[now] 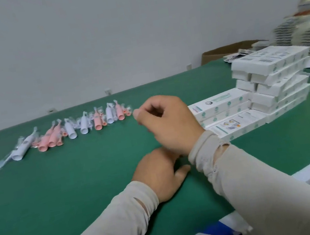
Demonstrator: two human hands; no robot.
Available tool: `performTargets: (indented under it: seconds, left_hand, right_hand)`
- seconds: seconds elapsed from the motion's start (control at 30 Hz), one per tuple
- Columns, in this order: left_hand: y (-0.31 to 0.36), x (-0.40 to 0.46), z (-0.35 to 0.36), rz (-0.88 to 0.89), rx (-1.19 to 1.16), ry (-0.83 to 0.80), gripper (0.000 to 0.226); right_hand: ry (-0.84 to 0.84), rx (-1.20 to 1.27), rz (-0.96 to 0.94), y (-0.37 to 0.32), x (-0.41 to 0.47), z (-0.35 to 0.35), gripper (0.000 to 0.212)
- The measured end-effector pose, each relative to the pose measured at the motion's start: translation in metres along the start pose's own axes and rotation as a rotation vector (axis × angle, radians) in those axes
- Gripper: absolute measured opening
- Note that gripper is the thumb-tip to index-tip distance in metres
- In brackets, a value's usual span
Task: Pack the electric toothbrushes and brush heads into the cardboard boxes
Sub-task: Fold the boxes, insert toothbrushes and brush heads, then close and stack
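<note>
Toothbrushes (pixel 81 126) pink and white, bagged, rowed on mat, right hand (pixel 168 123) fingers curled empty

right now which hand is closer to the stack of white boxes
Right. The right hand hangs raised above the mat just left of the stack of white boxes; the left hand rests on the green mat, lower and farther left of the stack.

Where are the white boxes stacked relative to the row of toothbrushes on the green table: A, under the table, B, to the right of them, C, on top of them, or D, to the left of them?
B: the white boxes are piled at the right of the green table, while the toothbrushes lie in a row further left.
</note>
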State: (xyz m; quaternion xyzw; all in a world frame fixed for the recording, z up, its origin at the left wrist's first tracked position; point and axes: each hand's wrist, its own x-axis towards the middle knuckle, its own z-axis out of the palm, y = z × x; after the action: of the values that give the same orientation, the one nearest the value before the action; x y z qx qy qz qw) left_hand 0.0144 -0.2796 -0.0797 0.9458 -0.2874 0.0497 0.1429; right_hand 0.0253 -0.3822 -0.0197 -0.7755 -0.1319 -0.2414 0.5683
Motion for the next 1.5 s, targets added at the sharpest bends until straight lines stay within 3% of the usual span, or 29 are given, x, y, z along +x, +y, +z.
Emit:
performTargets:
  seconds: [0.07,0.27,0.47,0.57,0.67,0.77,0.87,1.03,1.23,1.4,1.5]
  left_hand:
    - [-0.032,-0.017,-0.005,-0.029,0.052,0.026,0.026]
    - [-0.136,-0.099,-0.040,-0.418,0.191,0.097,0.030]
    - [-0.179,-0.159,-0.066,-0.596,0.244,0.107,0.028]
    - [-0.213,-0.184,-0.096,-0.744,0.272,0.276,0.032]
    - [-0.253,-0.209,-0.132,-0.975,0.397,0.492,0.038]
    - [-0.284,-0.233,-0.149,-1.227,0.610,0.359,0.042]
    - [-0.294,-0.249,-0.146,-1.328,0.729,0.203,0.029]
    - [-0.300,-0.257,-0.136,-1.230,0.678,0.296,0.033]
    - [-0.293,-0.253,-0.140,-1.071,0.373,0.628,0.034]
    - [-0.234,-0.217,-0.140,-0.560,0.375,0.975,0.020]
    - [-0.180,-0.170,-0.110,-0.302,0.303,0.962,0.017]
  right_hand:
    - [-0.026,0.040,0.071,0.006,0.003,0.021,0.027]
    - [-0.319,-0.022,0.369,0.031,0.018,0.114,0.021]
    - [-0.368,-0.143,0.154,0.051,0.009,0.160,0.012]
    - [-0.477,-0.134,0.104,0.056,0.005,0.157,0.011]
    - [-0.447,-0.074,0.134,0.058,0.004,0.154,0.011]
    - [-0.453,-0.079,0.134,0.055,0.004,0.156,0.009]
    - [-0.490,-0.092,0.127,0.054,0.004,0.159,0.009]
    - [-0.489,-0.096,0.132,0.058,0.004,0.157,0.012]
    - [-0.468,-0.078,0.128,0.058,0.004,0.156,0.014]
    - [-0.379,0.027,0.120,0.045,0.002,0.160,0.012]
    - [-0.441,0.485,0.366,0.026,-0.006,0.166,0.012]
